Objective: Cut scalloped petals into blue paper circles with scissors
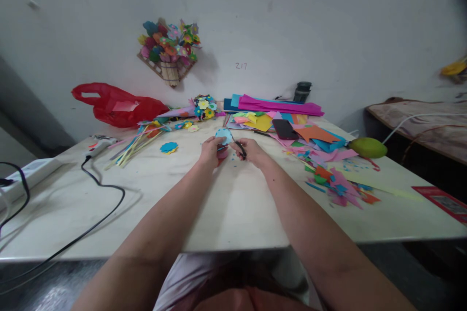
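Observation:
My left hand pinches a light blue scalloped paper flower above the middle of the table. In my right hand is a pair of dark-handled scissors, its blades up against the right edge of the blue paper. Pinkish paper shows just below my left fingers; whether it is held or lies on the table I cannot tell. Tiny blue snippets are scattered under the scissors. To the left lies a small stack of scalloped shapes, blue on top with yellow beneath.
Colored paper scraps cover the right side, near a phone and a green oval object. Magenta sheets lie at the back. Pale strips, a red plastic bag and a black cord occupy the left.

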`<state>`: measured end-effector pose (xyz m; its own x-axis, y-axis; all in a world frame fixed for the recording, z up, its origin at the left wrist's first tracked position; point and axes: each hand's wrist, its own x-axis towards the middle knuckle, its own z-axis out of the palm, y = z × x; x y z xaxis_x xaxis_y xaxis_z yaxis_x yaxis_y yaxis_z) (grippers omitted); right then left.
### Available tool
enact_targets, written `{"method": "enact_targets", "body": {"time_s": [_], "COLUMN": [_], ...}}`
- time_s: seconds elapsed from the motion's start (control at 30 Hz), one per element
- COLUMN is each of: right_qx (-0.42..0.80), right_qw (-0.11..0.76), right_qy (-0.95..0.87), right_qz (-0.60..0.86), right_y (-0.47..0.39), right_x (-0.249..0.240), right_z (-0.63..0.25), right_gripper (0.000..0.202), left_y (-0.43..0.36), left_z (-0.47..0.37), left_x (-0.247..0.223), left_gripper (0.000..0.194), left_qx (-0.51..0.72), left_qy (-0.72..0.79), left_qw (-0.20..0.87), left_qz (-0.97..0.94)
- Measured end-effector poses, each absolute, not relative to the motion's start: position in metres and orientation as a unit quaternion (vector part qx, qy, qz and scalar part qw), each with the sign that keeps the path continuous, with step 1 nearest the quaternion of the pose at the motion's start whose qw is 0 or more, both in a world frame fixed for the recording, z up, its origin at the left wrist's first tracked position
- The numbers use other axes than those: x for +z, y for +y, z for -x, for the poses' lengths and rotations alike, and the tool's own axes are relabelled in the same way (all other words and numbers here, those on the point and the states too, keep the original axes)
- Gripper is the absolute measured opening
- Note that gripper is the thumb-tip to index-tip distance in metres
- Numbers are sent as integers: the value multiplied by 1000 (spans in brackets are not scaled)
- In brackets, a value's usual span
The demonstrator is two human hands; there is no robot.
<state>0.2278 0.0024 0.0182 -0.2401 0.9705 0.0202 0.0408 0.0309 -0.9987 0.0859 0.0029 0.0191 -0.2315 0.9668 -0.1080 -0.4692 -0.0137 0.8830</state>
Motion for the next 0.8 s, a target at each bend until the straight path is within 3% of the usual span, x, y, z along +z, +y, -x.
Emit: {"method": "enact_targets", "body": {"time_s": [0.8], "right_qx": [526], "right_qw": [444], "right_qy": [-557], "right_qz": [464], "right_y": [-1], "right_x": [25], "right_z": [-229], "right_gripper": [20], "left_y": [7], "left_z": [-70], "left_x": [18], "left_gripper": [19], "left_qx": [627], "left_qy": [437], "left_qw": [552], "left_qz": [-333]}}
